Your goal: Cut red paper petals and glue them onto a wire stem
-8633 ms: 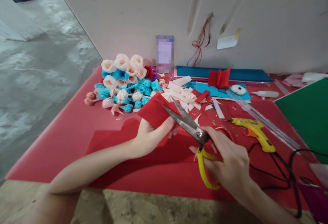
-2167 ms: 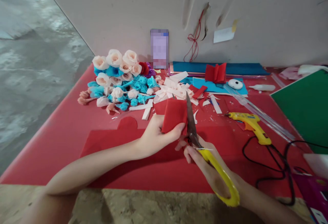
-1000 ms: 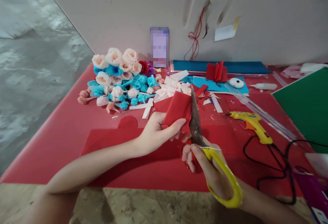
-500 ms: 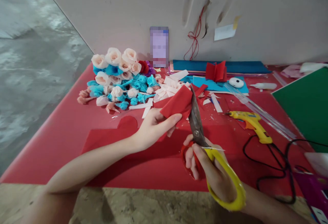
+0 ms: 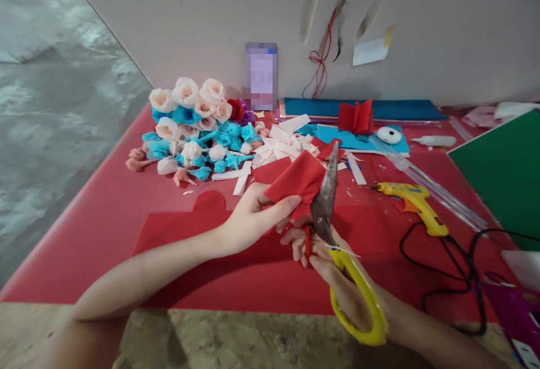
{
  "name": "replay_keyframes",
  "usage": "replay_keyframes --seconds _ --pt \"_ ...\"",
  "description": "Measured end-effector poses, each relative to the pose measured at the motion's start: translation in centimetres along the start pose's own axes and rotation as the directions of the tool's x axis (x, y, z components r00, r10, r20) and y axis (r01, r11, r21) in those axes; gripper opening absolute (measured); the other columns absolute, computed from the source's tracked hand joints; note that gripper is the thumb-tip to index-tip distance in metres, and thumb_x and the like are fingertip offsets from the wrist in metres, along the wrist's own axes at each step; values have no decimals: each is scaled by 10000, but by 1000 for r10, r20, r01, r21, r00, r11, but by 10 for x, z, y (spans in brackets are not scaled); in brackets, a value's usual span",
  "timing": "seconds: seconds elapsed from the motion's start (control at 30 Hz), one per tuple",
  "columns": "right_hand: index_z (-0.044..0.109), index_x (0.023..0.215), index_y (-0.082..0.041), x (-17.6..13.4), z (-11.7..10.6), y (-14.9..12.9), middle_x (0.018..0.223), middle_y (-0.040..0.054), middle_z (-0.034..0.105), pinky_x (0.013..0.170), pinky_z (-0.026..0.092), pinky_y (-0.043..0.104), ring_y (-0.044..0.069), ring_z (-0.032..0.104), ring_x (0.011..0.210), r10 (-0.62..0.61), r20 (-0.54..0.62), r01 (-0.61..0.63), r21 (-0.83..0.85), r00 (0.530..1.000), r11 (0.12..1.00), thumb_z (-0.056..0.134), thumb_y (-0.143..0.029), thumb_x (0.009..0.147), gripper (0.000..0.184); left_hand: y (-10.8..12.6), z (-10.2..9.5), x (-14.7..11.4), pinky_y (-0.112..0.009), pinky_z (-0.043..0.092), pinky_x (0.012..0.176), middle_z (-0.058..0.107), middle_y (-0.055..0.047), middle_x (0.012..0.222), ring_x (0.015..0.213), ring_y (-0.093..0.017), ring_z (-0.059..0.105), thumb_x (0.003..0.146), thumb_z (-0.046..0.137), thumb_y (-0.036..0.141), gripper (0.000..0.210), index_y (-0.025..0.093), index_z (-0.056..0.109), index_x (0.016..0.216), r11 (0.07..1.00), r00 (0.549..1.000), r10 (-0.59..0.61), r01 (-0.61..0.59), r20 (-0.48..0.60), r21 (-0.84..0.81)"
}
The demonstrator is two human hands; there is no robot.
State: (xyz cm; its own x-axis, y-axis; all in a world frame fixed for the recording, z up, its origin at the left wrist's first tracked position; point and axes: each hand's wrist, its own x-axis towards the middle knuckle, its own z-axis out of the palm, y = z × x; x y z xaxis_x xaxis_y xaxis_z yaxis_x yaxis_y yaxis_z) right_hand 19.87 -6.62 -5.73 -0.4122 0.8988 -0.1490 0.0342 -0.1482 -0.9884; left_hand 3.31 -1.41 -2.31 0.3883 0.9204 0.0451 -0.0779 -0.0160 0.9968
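Note:
My left hand [image 5: 253, 218] pinches a folded piece of red crepe paper [image 5: 297, 180] above the red sheet [image 5: 105, 228] that covers the table. My right hand [image 5: 337, 279] grips yellow-handled scissors [image 5: 333, 228], thumb and fingers through the loops. The metal blades point up and away, their edge lying against the right side of the folded paper. A small red scrap shows between the fingers of my right hand.
A heap of paper roses [image 5: 194, 127] in cream and blue lies at the back left, with pale paper strips [image 5: 287, 147] beside it. A yellow glue gun [image 5: 415, 203] and its black cable [image 5: 455, 279] lie to the right. A green sheet [image 5: 502, 178] fills the right edge.
My left hand has turned the red paper round over the past seconds. The scissors have swung to point upright and closed in on the paper's right edge.

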Motion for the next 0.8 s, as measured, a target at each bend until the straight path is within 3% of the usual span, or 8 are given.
replay_keyframes --seconds 0.1,0.23,0.43,0.8 --pt "464 961 -195 -2 -2 -2 856 27 552 642 399 265 120 475 661 9 6 -9 -24 1000 1000 423 -287 862 141 3 1 -1 -169 369 407 507 34 450 402 -50 478 850 506 254 331 138 482 541 999 998 25 -27 64 29" --pt "475 994 -181 -4 2 -14 721 6 530 623 395 273 134 482 623 56 -64 -62 -86 996 994 394 -395 886 253 3 1 -1 -174 383 407 523 25 445 400 -60 488 845 513 286 331 140 490 548 997 997 17 -22 69 73" --pt "482 906 -183 -3 9 -29 615 -4 524 515 379 267 138 470 543 164 -169 -159 48 972 986 412 -565 835 395 1 0 0 -165 391 430 508 31 444 404 -51 477 847 504 297 357 132 493 531 992 997 -28 18 71 128" --pt "490 739 -180 -9 6 -15 547 -27 482 492 363 220 89 461 504 111 -120 -106 46 987 993 364 -462 914 356 2 -3 3 -194 377 449 484 13 381 388 -59 464 845 502 372 500 131 470 408 982 998 -53 45 42 185"
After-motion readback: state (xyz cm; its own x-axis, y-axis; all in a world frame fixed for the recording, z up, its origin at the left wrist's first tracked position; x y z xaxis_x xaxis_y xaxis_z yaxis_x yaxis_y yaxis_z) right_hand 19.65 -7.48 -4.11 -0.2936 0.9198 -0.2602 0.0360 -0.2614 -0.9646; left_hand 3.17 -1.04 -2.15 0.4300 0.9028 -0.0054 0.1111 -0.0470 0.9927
